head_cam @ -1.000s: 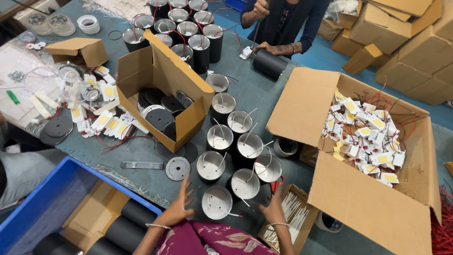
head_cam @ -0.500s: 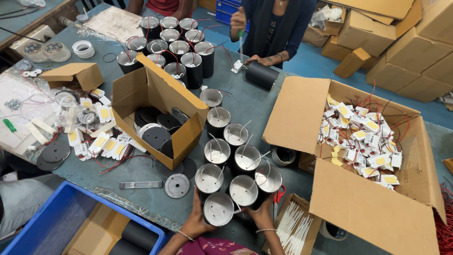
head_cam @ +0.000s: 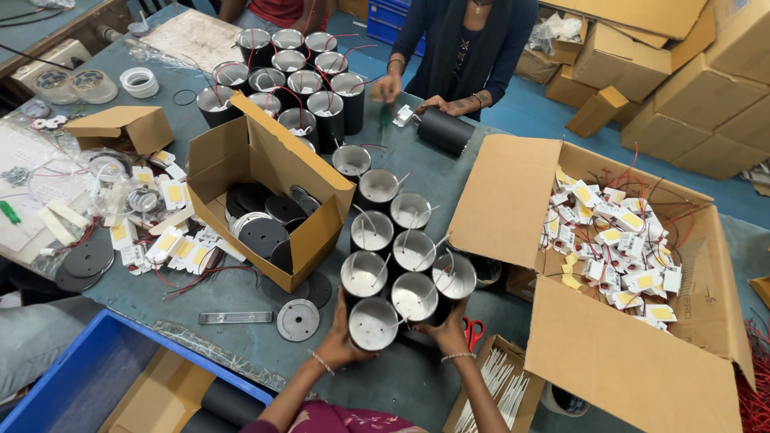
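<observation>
Left hand [head_cam: 341, 341]: cupped against the left side of the nearest can, fingers wrapped round its wall.
Right hand [head_cam: 449, 330]: pressed to the cans on the other side, fingers curled against the black wall; a bracelet at the wrist.
Grip: both hands close in on the near cans from either side; the nearest can sits between them.
Can [head_cam: 374, 323]: black outside, silvery inside, open end up, at the table's near edge, touching the cans behind it.
Cluster [head_cam: 401, 240]: more such cans standing upright in a loose double row that runs away from the hands, thin wires sticking up from several.
Scissors [head_cam: 473, 330]: red handles, just beside the right hand.
Disc [head_cam: 297, 319]: round grey plate flat on the table, left of the left hand; a metal strip [head_cam: 235, 317] lies beside it.
Small box [head_cam: 265, 192]: open cardboard, holding black discs, left of the cluster.
Big box [head_cam: 618, 265]: open, on the right, full of small white and yellow parts with red wires.
Bin [head_cam: 88, 377]: blue, below the table's near left edge.
Far cans [head_cam: 297, 72]: a tight group at the table's far end.
Co-worker's hand [head_cam: 435, 103]: across the table, resting on a black cylinder [head_cam: 446, 131] lying on its side.
</observation>
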